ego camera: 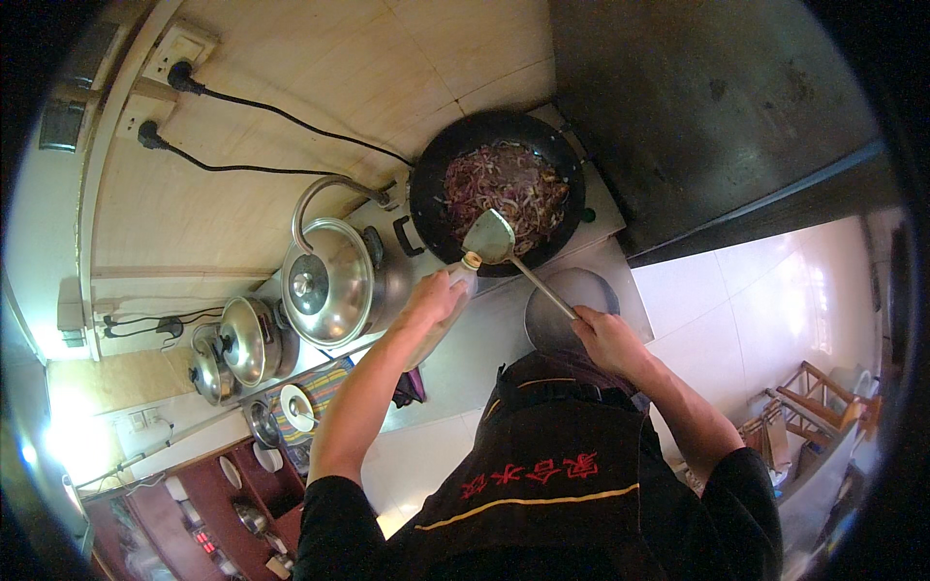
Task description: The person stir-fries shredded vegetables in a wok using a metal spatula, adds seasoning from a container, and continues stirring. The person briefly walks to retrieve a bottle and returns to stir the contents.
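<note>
My left hand [436, 294] grips a translucent plastic bottle [459, 285]. Its uncapped mouth points toward the wok and sits just over the near rim. With my right hand [607, 338] I hold the long metal handle of a wok spatula [490, 236]. The spatula's broad blade is tilted above the near side of the black wok [429, 185], beside the bottle mouth. Inside the wok lies a heap of sliced purple onion [501, 185] mixed with browned pieces. I cannot tell whether liquid is leaving the bottle.
Left of the wok stand a large lidded steel pot [349, 290] and smaller lidded pots [251, 341]. A curved metal pipe [298, 210] arches over the large pot. A dark panel [697, 94] borders the right. A round grey item [574, 290] lies under my right hand.
</note>
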Motion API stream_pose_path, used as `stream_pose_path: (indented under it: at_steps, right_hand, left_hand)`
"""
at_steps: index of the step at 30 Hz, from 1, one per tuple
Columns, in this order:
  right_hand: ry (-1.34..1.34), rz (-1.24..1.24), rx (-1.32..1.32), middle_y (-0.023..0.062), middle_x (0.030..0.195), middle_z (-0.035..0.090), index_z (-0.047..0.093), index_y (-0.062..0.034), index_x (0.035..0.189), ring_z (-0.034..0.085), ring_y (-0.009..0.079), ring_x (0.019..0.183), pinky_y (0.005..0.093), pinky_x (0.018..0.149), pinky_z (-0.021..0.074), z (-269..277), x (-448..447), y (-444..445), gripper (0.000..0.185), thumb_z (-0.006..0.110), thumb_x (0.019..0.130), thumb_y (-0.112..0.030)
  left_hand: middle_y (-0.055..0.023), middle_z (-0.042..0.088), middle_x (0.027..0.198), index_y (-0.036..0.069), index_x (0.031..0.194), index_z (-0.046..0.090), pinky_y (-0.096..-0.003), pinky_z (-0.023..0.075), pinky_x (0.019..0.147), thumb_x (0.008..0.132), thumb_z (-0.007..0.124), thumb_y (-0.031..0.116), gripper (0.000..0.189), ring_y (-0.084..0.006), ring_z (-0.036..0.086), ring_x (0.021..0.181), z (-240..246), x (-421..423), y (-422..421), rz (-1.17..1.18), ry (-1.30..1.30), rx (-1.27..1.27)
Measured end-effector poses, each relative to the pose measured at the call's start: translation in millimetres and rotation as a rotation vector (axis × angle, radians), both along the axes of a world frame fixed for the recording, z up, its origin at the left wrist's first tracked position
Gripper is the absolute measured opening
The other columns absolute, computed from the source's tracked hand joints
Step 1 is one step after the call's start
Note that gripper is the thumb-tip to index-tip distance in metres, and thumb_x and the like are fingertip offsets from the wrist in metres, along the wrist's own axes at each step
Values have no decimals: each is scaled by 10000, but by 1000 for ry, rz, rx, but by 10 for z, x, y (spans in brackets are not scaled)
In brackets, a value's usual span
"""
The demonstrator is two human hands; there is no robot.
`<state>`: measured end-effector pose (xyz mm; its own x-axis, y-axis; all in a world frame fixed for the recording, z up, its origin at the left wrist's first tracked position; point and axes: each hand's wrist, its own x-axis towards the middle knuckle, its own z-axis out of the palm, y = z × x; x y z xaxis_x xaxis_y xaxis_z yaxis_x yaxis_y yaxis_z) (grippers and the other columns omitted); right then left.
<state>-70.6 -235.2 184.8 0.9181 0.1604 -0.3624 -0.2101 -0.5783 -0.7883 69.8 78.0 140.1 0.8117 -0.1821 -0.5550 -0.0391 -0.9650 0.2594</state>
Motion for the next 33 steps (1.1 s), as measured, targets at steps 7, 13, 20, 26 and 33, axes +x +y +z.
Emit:
stream_pose_path:
  at_steps: [7,13,20,26,33]
  right_hand:
    - [-12,11,9,284,867,645,602,-1,1106,632,479,836,518,718,485,-58,0,-7,246,525,980,-197]
    - [-28,8,41,271,830,634,595,6,1092,638,456,806,487,693,481,-83,-3,-14,239,523,985,-195]
    - [23,-4,53,259,822,628,594,-6,1087,638,428,792,467,703,479,-48,25,-19,246,516,994,-219]
    - [137,-18,54,290,937,649,612,-16,1125,619,488,908,525,775,486,-34,57,-10,270,506,988,-223]
    - [130,-18,46,283,931,652,612,-22,1131,629,477,894,515,772,488,-57,63,6,277,508,990,-236]
  left_hand:
    - [-291,677,1041,-59,1069,659,-476,523,888,897,573,394,492,-429,669,967,-2,17,-9,-27,-4,35]
    - [-292,679,1030,-57,1064,661,-475,525,880,908,573,401,492,-428,669,962,-19,30,-12,-40,0,43]
    - [-293,677,1033,-64,1061,657,-473,527,876,917,582,408,500,-431,667,967,-45,47,2,-41,-1,1]
    - [-306,671,1036,-75,1053,651,-472,525,882,917,582,418,515,-437,662,982,-106,72,43,-15,4,-10]
    - [-309,667,1053,-78,1065,644,-473,520,889,924,585,419,520,-434,658,1001,-62,91,38,-36,19,33]
